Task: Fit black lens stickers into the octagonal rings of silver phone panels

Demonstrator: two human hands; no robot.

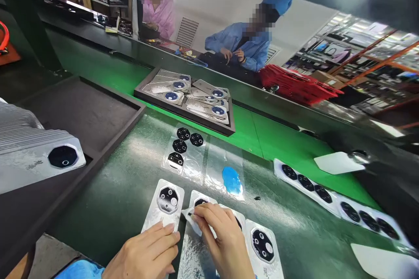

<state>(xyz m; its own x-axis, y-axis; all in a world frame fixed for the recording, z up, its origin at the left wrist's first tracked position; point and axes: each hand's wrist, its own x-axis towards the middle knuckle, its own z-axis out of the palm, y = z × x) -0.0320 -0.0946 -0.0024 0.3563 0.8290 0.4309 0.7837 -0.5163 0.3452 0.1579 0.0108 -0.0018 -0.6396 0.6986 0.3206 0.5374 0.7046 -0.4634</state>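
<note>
Side by side on the green bench lie several pale phone back panels, each with a dark octagonal camera plate. My left hand (144, 250) rests with outstretched fingers on the leftmost panel (157, 214). Over the second panel (193, 248), my right hand (221, 231) pinches a small white crumpled piece (192, 221), cloth or film, just below that panel's camera plate. The hand partly covers the second panel and a third one (241, 219). A fourth panel (264, 248) lies fully visible to the right of my right hand.
Clear sheets with black octagonal stickers (180, 146) and a blue patch (231, 179) lie ahead. Behind stands a tray of panels (185, 113). Stacked panels (36, 152) sit in a dark tray (108, 91) at left. A sticker strip (306, 183) runs right. Co-workers (240, 43) sit opposite.
</note>
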